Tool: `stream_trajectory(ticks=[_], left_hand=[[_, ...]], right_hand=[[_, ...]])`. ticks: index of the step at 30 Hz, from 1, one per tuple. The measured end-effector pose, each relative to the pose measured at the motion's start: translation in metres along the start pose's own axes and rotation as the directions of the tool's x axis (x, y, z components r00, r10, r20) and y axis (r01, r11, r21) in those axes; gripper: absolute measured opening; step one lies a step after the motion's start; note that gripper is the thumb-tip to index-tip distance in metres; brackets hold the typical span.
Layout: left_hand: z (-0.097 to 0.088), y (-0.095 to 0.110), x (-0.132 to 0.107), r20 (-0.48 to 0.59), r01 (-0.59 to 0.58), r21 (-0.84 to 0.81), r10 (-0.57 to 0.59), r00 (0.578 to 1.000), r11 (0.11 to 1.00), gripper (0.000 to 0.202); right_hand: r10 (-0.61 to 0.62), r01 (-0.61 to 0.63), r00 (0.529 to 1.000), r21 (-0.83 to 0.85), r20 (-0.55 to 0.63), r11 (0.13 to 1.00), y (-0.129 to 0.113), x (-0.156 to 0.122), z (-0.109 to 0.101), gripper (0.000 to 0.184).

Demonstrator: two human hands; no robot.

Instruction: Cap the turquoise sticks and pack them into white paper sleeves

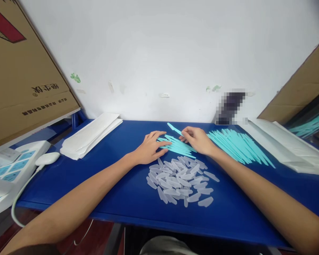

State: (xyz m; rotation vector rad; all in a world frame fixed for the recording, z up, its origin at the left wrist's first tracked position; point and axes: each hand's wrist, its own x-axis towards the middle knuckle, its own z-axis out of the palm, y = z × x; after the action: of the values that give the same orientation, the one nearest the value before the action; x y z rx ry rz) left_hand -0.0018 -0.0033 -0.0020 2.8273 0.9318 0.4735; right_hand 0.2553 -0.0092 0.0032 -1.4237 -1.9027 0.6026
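My right hand [198,140] pinches one turquoise eyebrow razor [173,128] between thumb and fingers, its wider end pointing up and to the left. Beneath it lies a small bunch of similar turquoise razors [181,148] on the blue table [117,187]. With its fingers spread, my left hand [150,148] rests at the left end of that bunch, fingertips touching it. Just in front of both hands spreads a loose heap of translucent caps [179,179]. A larger row of turquoise razors [240,147] lies right of my right hand, partly behind the forearm.
White paper-like packets [90,136] lie at the back left, with more white packaging [289,148] at the right. A power strip [15,168] with a white plug and cable [46,159] sits at the left edge. Cardboard boxes [29,67] flank the table; a wall [159,60] closes the back.
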Motion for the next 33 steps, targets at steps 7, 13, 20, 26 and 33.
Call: stream_trajectory(ticks=[7, 13, 20, 26, 33], left_hand=[[-0.003, 0.000, 0.001, 0.104, -0.084, -0.004, 0.084, 0.991, 0.996, 0.039], [-0.004, 0.000, 0.001, 0.151, -0.051, -0.034, 0.056, 0.987, 0.998, 0.045], [-0.003, -0.002, 0.000, 0.149, -0.013, -0.066, 0.023, 0.989, 0.998, 0.050], [-0.002, -0.004, -0.001, 0.151, 0.021, -0.081, -0.008, 0.989, 0.997, 0.058], [-0.003, -0.002, 0.000, 0.099, -0.032, -0.066, 0.038, 0.994, 0.997, 0.044]], right_hand=[[-0.023, 0.019, 0.999, -0.092, -0.043, 0.996, -0.001, 0.000, 0.000, 0.026], [-0.045, 0.011, 0.997, -0.466, -0.061, 0.885, 0.007, -0.005, -0.010, 0.024], [0.063, -0.213, 0.970, -0.694, -0.236, 0.688, 0.005, -0.013, -0.051, 0.033], [0.421, -0.425, 0.882, -0.740, -0.211, 0.521, 0.026, -0.024, -0.091, 0.036], [0.471, -0.446, 0.859, -0.744, -0.201, 0.496, 0.028, -0.025, -0.092, 0.024]])
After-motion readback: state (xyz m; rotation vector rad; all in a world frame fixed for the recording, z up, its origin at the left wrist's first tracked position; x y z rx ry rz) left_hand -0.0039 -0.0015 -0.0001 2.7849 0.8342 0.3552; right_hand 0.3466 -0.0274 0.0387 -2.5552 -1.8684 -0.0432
